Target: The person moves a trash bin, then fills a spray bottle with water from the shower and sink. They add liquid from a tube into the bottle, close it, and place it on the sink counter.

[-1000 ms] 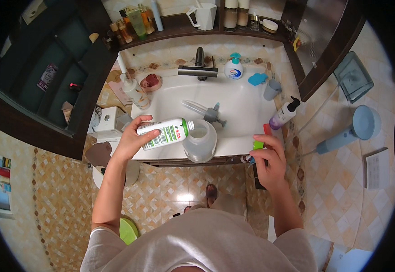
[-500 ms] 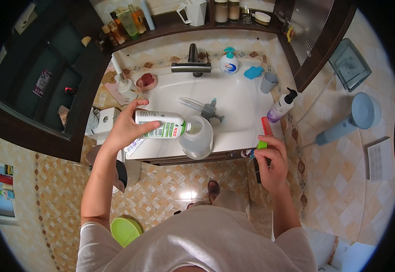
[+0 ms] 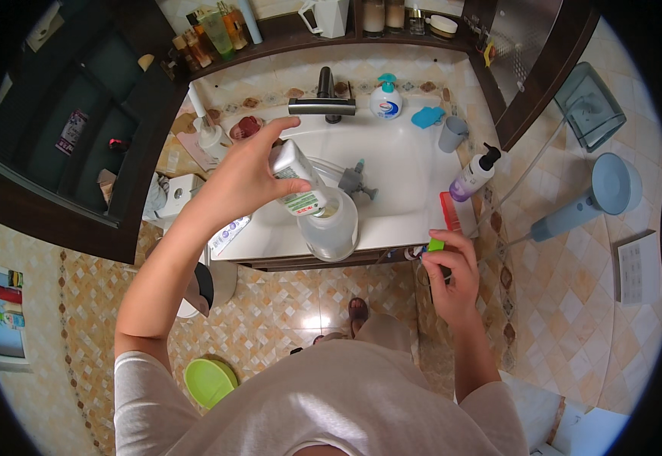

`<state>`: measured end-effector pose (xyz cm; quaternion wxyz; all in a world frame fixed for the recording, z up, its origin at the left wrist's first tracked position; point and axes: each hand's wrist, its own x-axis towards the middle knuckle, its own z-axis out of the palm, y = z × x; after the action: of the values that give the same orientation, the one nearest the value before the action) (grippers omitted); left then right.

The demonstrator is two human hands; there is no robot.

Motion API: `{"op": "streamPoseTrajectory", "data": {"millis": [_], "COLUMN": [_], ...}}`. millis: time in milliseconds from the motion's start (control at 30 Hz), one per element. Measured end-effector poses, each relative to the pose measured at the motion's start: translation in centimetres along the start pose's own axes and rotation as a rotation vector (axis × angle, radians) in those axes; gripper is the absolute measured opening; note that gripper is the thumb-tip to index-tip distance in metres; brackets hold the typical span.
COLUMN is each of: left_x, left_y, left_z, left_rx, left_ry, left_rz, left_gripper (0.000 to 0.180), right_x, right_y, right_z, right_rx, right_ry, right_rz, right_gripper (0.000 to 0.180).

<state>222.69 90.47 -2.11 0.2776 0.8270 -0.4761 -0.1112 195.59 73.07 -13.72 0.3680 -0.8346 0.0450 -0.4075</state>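
Note:
My left hand (image 3: 243,178) is closed around a white bottle with a green-printed label (image 3: 298,178). The bottle tilts steeply, neck down, over the mouth of a translucent spray-bottle body (image 3: 331,232), which stands at the sink's front edge. Its neck overlaps that opening; whether they touch I cannot tell. My right hand (image 3: 455,273) is pinching a small bright green cap (image 3: 435,245) at the right front of the counter. A grey spray head with a clear tube (image 3: 352,181) lies in the white sink (image 3: 407,167), behind the translucent body.
A dark faucet (image 3: 323,105) rises at the back. Along the right rim stand a hand-soap pump bottle (image 3: 385,100), a grey cup (image 3: 453,134), a purple-white pump bottle (image 3: 473,175) and a red brush (image 3: 450,211). A green basin (image 3: 209,382) sits on the floor.
My left hand has risen and moved away from me, tipping the white bottle from nearly level to steeply neck-down over the translucent body. My right hand has barely shifted, with the green cap still pinched.

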Motion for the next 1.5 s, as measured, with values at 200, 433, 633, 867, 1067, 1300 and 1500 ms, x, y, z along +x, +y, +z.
{"op": "streamPoseTrajectory", "data": {"millis": [200, 433, 633, 867, 1067, 1300, 1500], "left_x": [1.0, 1.7, 1.8, 1.9, 2.0, 2.0, 1.8], "left_y": [1.2, 1.1, 0.4, 0.1, 0.3, 0.5, 0.8], "left_z": [0.5, 1.1, 1.4, 1.8, 1.9, 1.7, 1.5], "left_rx": [0.018, 0.092, 0.106, 0.127, 0.119, 0.108, 0.08], "left_ry": [-0.058, -0.055, -0.005, 0.068, 0.059, 0.065, 0.027], "left_rz": [0.033, 0.124, 0.219, 0.333, 0.32, 0.324, 0.245], "left_gripper": [0.076, 0.072, 0.067, 0.065, 0.065, 0.065, 0.065], "right_x": [-0.6, -0.9, -1.1, -1.2, -1.3, -1.4, -1.3], "right_y": [-0.1, -0.1, 0.0, -0.2, -0.1, -0.3, -0.4], "right_z": [0.0, 0.1, 0.2, 0.4, 0.4, 0.5, 0.5], "right_rx": [0.04, 0.03, 0.036, 0.051, 0.045, 0.059, 0.042], "right_ry": [0.004, 0.006, 0.007, 0.004, 0.006, 0.02, 0.013], "right_rz": [0.064, 0.067, 0.068, 0.074, 0.067, 0.082, 0.066], "right_gripper": [0.017, 0.018, 0.017, 0.017, 0.016, 0.017, 0.017]}}
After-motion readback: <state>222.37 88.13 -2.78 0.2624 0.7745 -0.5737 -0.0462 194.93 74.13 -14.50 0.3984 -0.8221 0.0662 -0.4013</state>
